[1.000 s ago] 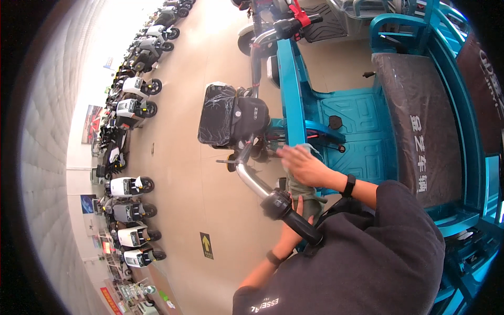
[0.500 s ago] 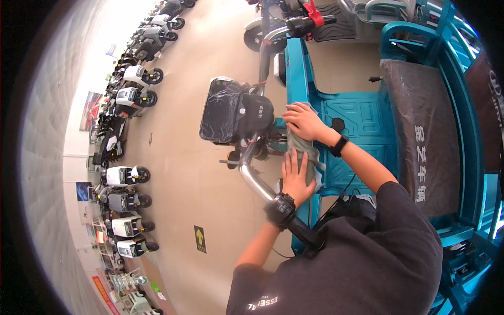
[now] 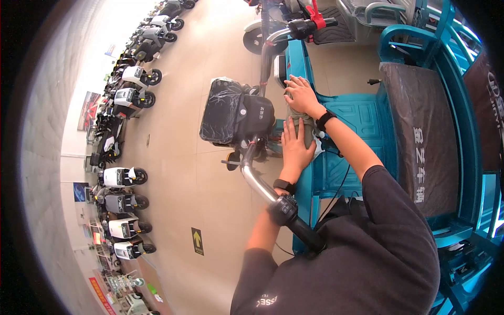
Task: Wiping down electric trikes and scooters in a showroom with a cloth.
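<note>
Both my hands lie on a grey-green cloth (image 3: 308,135) spread over the top of the teal front panel (image 3: 300,60) of an electric cargo tricycle. My left hand (image 3: 297,149), fingers apart and flat, presses on the nearer part of the cloth. Beyond it, my right hand (image 3: 304,97) rests on the cloth's far part with its fingers stretched out. My left forearm passes under the handlebar (image 3: 258,181) beside its near black grip (image 3: 307,234). Left of the hands sits a black headlight unit (image 3: 254,114) with a film-wrapped front basket or box (image 3: 218,111).
The teal footboard (image 3: 357,118) and a plastic-covered brown seat (image 3: 422,136) are on the right. The far handlebar grip carries a red strap (image 3: 316,17). Several parked scooters (image 3: 123,177) line the left wall. A floor sign with an arrow (image 3: 197,241) lies on the tiles.
Both hands have slid away from me along the panel, the left one more, taking the cloth with them. They now lie closer together.
</note>
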`<control>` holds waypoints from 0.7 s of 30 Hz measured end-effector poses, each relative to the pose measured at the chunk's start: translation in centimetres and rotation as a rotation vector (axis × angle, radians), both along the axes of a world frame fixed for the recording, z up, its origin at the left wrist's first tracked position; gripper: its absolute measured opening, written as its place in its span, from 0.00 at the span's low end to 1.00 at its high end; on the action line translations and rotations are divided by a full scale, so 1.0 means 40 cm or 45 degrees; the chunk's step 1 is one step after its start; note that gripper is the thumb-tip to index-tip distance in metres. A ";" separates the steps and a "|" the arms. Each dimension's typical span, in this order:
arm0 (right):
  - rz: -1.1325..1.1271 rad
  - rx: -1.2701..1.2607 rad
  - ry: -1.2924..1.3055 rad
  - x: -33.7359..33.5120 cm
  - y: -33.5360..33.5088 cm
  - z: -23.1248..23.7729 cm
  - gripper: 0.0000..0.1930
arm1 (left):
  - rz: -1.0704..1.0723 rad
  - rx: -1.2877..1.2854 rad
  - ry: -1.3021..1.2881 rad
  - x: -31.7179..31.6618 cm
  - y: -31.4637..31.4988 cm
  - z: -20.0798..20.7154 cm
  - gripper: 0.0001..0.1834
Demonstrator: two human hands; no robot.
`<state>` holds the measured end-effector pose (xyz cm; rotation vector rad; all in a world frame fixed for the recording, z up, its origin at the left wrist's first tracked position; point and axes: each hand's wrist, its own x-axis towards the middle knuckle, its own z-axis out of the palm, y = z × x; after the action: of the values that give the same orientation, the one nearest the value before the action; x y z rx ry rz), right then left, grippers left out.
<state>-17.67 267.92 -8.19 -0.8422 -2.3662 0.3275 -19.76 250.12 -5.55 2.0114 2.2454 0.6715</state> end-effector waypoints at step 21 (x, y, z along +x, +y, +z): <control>0.125 0.019 0.043 0.116 -0.281 0.009 0.22 | -0.244 -0.248 0.070 0.054 -0.384 0.017 0.37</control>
<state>-13.01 256.68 -7.82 -0.7093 -2.3802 0.3605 -17.60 234.78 -4.86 2.1330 2.0202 0.3695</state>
